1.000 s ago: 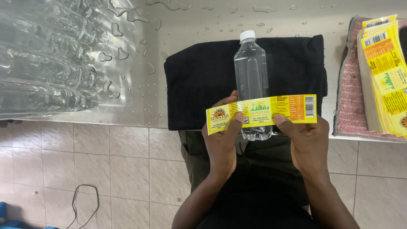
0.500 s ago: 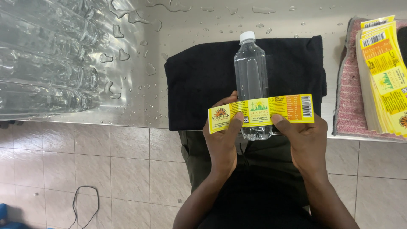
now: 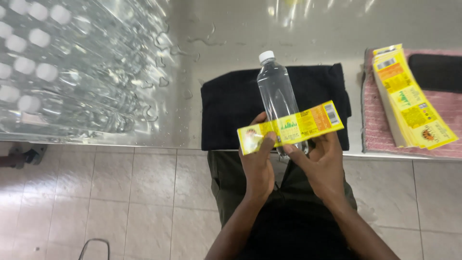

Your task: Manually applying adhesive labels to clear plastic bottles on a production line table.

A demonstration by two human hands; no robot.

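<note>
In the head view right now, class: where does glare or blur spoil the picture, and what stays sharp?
Head view: glare whitens the steel table at the top; the clear bottles at left smear into highlights; the yellow label, held by the left hand and right hand, is slightly motion-blurred; the black cloth reads clearly.

I stand at a steel counter whose wet top shines under overhead light, with glare streaks along its far edge and water beads scattered toward the left. Its near edge runs straight across in front of me. Below it lies a floor of pale beige square tiles with thin grout lines. A dark cable loop lies on the tiles at the near left, and a dark object sits under the counter's left end.
</note>
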